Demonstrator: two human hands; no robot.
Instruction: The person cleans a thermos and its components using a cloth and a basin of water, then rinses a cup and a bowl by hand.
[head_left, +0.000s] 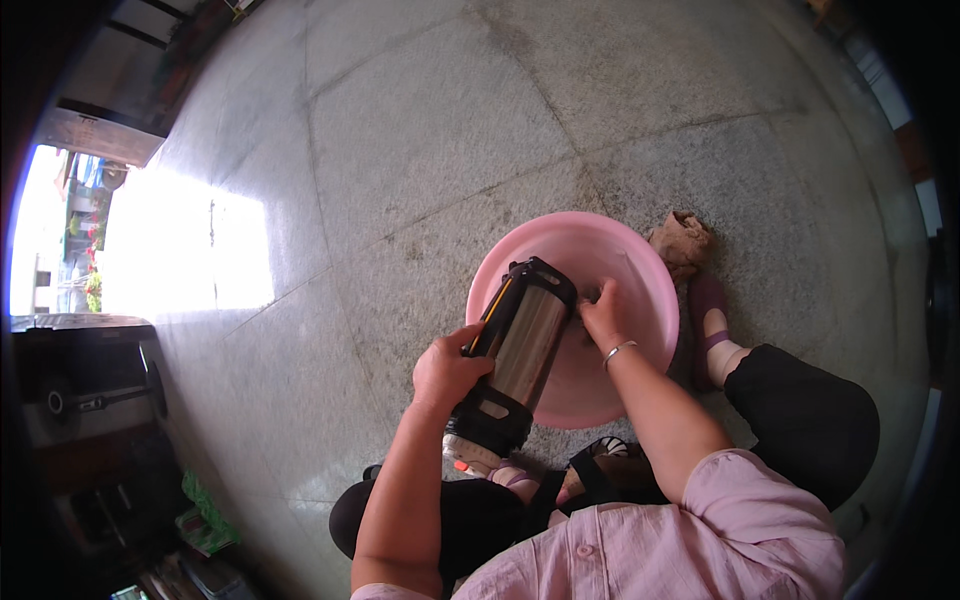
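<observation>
My left hand (448, 371) grips the black side of a large cylindrical vacuum flask (534, 326) with a brushed-steel body. The flask leans over the left part of a pink plastic basin (658, 274). Its white end (469, 454), with an orange-red piece, points down towards my feet; the black end lies over the basin. Inside the basin's outline is my right hand (602, 311), close beside the flask's steel side, its fingers bent. Something small and dark shows at those fingertips, too blurred to name, and part of the fingers is hidden.
A crumpled brown cloth (682, 244) lies on the stone-slab floor (442, 142), against the basin's right rim. My purple shoe (705, 322) is just below it. A black strap (544, 499) hangs near my lap. Green plastic (204, 506) and dark furniture stand at the left edge.
</observation>
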